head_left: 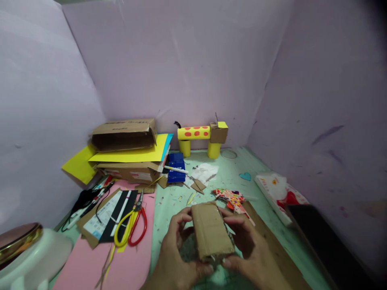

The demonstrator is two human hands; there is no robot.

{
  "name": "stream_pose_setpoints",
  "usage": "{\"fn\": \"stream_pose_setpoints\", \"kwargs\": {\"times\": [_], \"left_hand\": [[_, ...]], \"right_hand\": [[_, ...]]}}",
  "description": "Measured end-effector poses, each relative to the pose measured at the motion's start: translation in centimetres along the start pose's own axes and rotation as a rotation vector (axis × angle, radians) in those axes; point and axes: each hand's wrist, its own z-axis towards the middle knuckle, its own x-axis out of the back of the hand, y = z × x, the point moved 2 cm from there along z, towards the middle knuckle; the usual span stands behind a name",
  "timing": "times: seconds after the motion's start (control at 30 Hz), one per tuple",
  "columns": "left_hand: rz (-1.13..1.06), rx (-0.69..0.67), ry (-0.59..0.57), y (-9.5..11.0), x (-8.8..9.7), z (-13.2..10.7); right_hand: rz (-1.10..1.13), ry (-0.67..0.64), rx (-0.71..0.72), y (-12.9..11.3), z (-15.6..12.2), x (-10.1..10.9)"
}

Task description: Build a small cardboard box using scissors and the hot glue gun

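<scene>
A small brown cardboard box (211, 230) is held between my two hands just above the table, its top face toward me. My left hand (179, 251) grips its left side, with the thumb at the near lower edge. On the opposite side my right hand (249, 245) is closed on the box, thumb also at the near edge. Behind the box lies a patterned floral piece (229, 195). A long brown cardboard strip (272, 247) runs under my right hand. The underside of the box is hidden.
Left, red-and-yellow-handled scissors (133, 223) lie on a pink sheet (90, 257). Cardboard boxes (123, 135) with yellow paper (133, 155) stand behind. A yellow spotted tube figure (193, 132) stands against the wall. A tissue pack (269, 191) and dark flat object (320, 237) are right.
</scene>
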Motion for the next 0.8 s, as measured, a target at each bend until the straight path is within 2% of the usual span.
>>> {"fn": "stream_pose_setpoints", "kwargs": {"times": [0.1,0.2,0.3,0.5,0.63,0.8], "left_hand": [[0.037,-0.028,0.017,-0.3,0.4,0.0],[0.076,-0.064,-0.041,-0.7,0.8,0.1],[0.098,-0.044,-0.062,-0.9,1.0,0.2],[0.055,0.019,-0.012,-0.8,0.5,0.1],[0.070,0.033,0.102,-0.6,0.4,0.1],[0.094,0.022,0.131,-0.9,1.0,0.2]], "right_hand": [[-0.010,-0.012,0.047,0.1,0.0,0.3],[-0.005,-0.014,0.101,0.3,0.1,0.4],[0.022,0.020,0.125,0.4,0.1,0.3],[-0.022,0.048,0.073,0.0,0.0,-0.2],[-0.051,0.138,0.046,-0.6,-0.1,-0.4],[-0.133,0.134,0.095,-0.9,-0.1,-0.3]]}}
